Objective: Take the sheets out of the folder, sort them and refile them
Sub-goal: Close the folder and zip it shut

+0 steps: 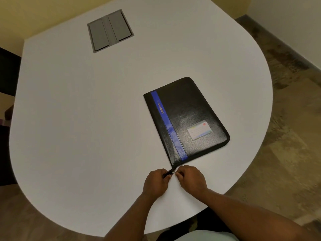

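A black zip folder [192,112] with a blue stripe and a card window lies closed on the white table [86,119], right of centre. Its zipper tail [172,171] sticks out from the near corner. My left hand [156,182] pinches the black end of that tail. My right hand [190,178] pinches the metal zipper pull just beside it. Both hands sit close together at the folder's near corner. No sheets are visible.
A grey cable hatch [110,30] with two flaps is set into the table at the far side. The table's curved edge runs close on the right and near side, with patterned floor [286,127] beyond. A dark chair [7,72] stands at the left.
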{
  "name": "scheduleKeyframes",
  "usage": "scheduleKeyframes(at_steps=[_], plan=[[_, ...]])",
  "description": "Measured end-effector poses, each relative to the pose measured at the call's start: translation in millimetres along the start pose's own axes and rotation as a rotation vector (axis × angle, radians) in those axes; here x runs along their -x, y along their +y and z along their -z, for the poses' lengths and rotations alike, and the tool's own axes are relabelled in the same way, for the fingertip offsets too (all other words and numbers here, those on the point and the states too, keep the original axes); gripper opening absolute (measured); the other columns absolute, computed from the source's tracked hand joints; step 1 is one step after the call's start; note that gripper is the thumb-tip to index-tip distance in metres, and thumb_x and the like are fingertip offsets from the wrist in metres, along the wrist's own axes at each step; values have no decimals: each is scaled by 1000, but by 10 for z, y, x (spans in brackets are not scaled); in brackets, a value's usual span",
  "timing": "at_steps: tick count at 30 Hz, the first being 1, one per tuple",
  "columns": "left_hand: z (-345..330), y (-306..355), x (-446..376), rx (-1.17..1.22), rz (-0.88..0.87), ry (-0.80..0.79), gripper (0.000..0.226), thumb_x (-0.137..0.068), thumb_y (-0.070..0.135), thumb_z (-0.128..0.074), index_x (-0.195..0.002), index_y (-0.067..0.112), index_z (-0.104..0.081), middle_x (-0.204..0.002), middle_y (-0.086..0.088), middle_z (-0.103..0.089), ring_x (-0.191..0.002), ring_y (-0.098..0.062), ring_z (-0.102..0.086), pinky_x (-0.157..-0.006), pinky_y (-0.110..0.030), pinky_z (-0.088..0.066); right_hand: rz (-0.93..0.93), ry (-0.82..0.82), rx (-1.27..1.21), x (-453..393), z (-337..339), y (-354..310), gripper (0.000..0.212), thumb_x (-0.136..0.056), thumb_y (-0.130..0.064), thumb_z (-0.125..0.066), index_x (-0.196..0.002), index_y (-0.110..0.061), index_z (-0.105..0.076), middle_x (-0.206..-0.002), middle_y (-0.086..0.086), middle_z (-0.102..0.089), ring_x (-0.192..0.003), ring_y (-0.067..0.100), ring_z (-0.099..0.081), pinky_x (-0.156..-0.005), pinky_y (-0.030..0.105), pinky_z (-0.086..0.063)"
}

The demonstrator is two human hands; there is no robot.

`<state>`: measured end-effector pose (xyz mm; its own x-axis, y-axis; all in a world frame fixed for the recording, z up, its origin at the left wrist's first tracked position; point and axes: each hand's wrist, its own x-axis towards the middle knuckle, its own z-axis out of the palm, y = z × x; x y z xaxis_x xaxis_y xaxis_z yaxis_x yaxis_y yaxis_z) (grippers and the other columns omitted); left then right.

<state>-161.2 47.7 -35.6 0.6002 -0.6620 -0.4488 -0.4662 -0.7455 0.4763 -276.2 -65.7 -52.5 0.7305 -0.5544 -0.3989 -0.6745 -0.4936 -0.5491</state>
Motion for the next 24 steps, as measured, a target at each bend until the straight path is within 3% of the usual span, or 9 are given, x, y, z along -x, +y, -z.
scheduleKeyframes(at_steps=[6,17,24], plan=[[66,58,-30,-209,-16,16,22,-93,37,-50,-98,22,-65,-96,3,-68,-90,-20,-61,-64,-25,-35,-81,92,35,-26,118,-55,14,-89,-33,-51,-82,-22,-54,-95,1,-67,-90,27,-64,-71,31,-44],[112,68,-89,-296,7,-10,22,-92,37,-48,-98,23,-64,-96,3,-68,-92,-20,-61,-67,-27,-40,-352,257,-42,-136,457,323,14,-83,-28,-56,-74,-19,-54,-85,3,-67,-82,32,-64,-69,32,-45],[151,99,-159,-340,-29,-40,20,-92,34,-47,-96,23,-63,-97,4,-67,-90,-18,-61,-65,-25,-36,-460,360,-130,-231,808,687,18,-85,-25,-58,-69,-16,-55,-68,-1,-59,-64,23,-57,-61,30,-44]])
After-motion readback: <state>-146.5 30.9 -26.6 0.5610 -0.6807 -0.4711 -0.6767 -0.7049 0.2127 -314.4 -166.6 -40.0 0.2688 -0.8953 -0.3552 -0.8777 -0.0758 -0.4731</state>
